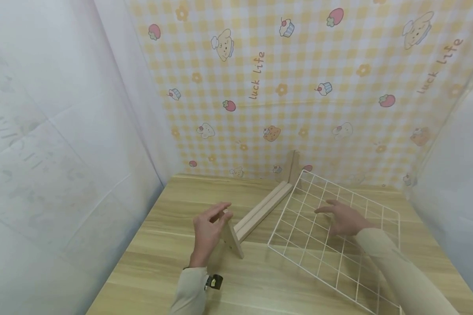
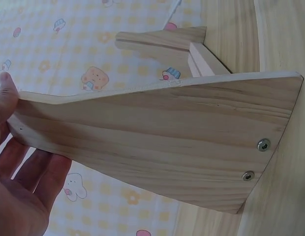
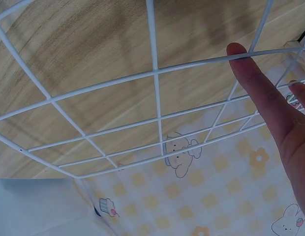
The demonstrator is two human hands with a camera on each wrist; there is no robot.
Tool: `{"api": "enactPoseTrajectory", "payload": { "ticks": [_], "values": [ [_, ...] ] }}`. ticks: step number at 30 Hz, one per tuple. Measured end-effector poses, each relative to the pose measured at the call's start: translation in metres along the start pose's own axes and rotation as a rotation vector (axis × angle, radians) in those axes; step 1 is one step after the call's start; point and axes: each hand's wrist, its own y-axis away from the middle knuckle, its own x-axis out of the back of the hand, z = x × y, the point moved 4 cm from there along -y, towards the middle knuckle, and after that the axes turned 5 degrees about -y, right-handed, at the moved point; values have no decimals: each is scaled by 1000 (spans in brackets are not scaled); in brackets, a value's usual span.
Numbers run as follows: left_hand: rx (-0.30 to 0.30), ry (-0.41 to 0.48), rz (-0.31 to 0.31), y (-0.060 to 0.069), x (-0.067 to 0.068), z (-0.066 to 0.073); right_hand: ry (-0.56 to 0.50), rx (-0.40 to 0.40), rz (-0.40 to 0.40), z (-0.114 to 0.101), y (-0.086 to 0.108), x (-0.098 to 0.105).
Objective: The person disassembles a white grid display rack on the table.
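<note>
A pale wooden stand (image 1: 263,209) rests on the table, its two side panels joined by grooved crossbars. My left hand (image 1: 207,232) holds the top end of the near side panel (image 2: 157,132), thumb along one edge and fingers at the other. Two metal screw heads show low on that panel. To the right, a white wire grid (image 1: 285,208) is tilted above the table beside the stand. My right hand (image 1: 346,219) grips it by the inner wires, with a fingertip (image 3: 237,50) against one wire in the right wrist view. Part of its grasp is hidden.
The wood-grain table (image 1: 169,245) ends at a yellow checked cloth (image 1: 240,83) hung behind. White sheets (image 1: 82,131) hang on the left and right sides. The far side panel (image 1: 293,164) of the stand is close to the cloth.
</note>
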Motion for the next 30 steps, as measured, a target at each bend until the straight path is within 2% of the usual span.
{"api": "enactPoseTrajectory", "payload": {
  "ticks": [9,14,23,30],
  "values": [
    [-48,-38,20,10,-1,11,33,29,2,1,-2,-5],
    [-107,-55,51,16,-3,17,34,34,4,1,-4,-7],
    [-234,-169,123,22,-7,28,43,21,-17,1,-7,-10],
    [-338,-268,149,29,-12,33,35,11,-56,-2,-11,-15]
  ]
}}
